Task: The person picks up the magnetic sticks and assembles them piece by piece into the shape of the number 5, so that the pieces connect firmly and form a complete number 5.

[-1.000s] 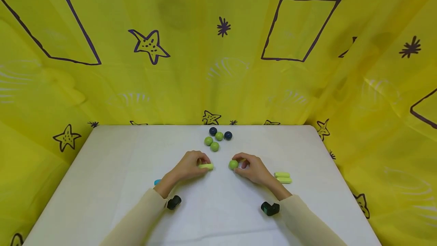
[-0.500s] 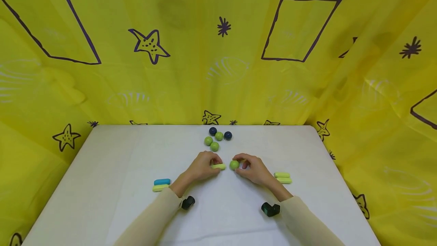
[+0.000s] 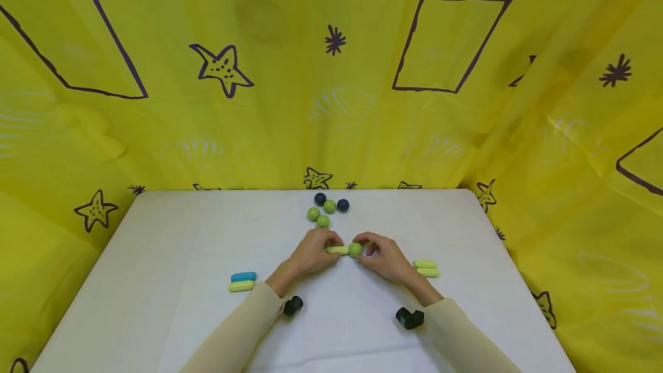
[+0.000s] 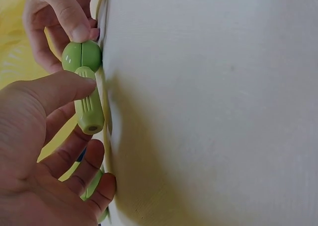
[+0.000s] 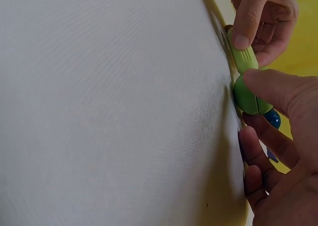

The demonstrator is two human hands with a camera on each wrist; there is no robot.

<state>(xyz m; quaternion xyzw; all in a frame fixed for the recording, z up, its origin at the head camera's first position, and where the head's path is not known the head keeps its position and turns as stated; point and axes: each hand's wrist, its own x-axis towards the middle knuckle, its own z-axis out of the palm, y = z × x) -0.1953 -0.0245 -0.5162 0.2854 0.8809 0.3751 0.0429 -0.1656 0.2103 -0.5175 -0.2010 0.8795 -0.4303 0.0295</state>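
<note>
In the head view my left hand [image 3: 317,251] pinches a pale yellow-green magnetic rod [image 3: 338,250] between thumb and fingers. My right hand [image 3: 384,255] holds a green ball [image 3: 355,249] by its sides. The rod's right end meets the ball, low over the table. Seen from the left wrist, the grooved rod [image 4: 88,104] has a small dark metal dot at its near end, and the ball [image 4: 82,56] shows a seam. From the right wrist, my right thumb lies over the spot where the rod [image 5: 242,52] meets the ball [image 5: 251,97].
Farther back, several loose balls cluster, some green [image 3: 313,213], two dark blue [image 3: 343,205]. Left of my hands lie a blue rod [image 3: 243,277] and a yellow-green rod [image 3: 241,286]; two yellow-green rods [image 3: 427,268] lie at right. A yellow curtain [image 3: 290,131] stands behind the white table [image 3: 181,235].
My left hand has moved right with the rod until its end met the green ball. My right hand has stayed nearly in place, still holding the ball.
</note>
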